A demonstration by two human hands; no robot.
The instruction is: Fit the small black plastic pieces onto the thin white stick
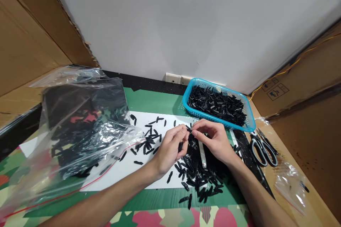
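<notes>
Over the pile of small black pieces [204, 177], my left hand [172, 147] and my right hand [213, 138] meet at the fingertips. A small dark piece [189, 130] is pinched between them, held by both hands. The left fingers are curled, and another dark bit shows near the lower ones. Under the hands, a light flat strip [202, 154] lies across the pile. More black pieces are scattered on the white sheet [106, 181] left of the hands. Behind the right hand is a blue basket [252, 120] filled with similar black pieces.
A large clear zip bag [87, 131] holding black pieces covers the left side. Scissors [262, 150] and a small clear bag [290, 184] lie at the right. Cardboard [306, 113] stands at both sides. A wall [173, 25] with a socket [173, 78] rises behind.
</notes>
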